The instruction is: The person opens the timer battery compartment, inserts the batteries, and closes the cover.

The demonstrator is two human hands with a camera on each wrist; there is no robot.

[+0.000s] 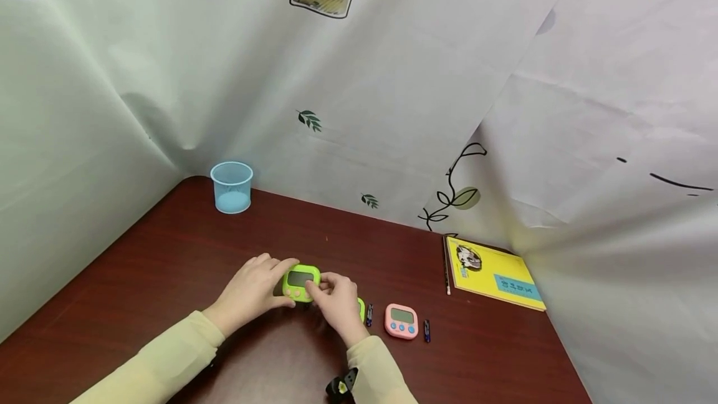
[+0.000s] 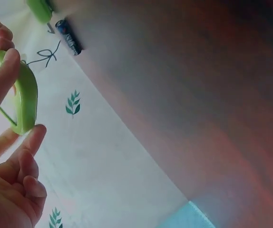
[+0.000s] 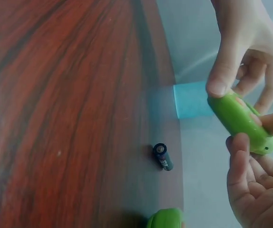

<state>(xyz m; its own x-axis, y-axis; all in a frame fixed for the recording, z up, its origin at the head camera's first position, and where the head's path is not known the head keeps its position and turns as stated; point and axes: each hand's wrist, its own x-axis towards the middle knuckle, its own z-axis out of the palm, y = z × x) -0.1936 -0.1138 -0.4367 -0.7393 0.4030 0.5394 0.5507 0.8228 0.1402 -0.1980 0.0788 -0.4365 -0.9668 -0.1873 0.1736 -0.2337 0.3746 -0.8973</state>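
Observation:
A lime-green digital timer (image 1: pixel 299 279) with a grey screen and pale buttons is held up off the table between both hands. My left hand (image 1: pixel 250 293) grips its left side, thumb at the lower edge and fingers at the upper. My right hand (image 1: pixel 341 308) pinches its right side, the thumb over the front face. In the right wrist view the timer (image 3: pixel 243 121) appears edge-on. Partly hidden behind the right hand lies a second green timer (image 1: pixel 361 309), with a dark battery (image 1: pixel 369 315) beside it.
A pink timer (image 1: pixel 401 322) with blue buttons lies to the right, another battery (image 1: pixel 427 330) next to it. Farther right are a pencil (image 1: pixel 446 267) and a yellow book (image 1: pixel 496 273). A clear blue bin (image 1: pixel 232 189) stands at the back left, near the draped sheet.

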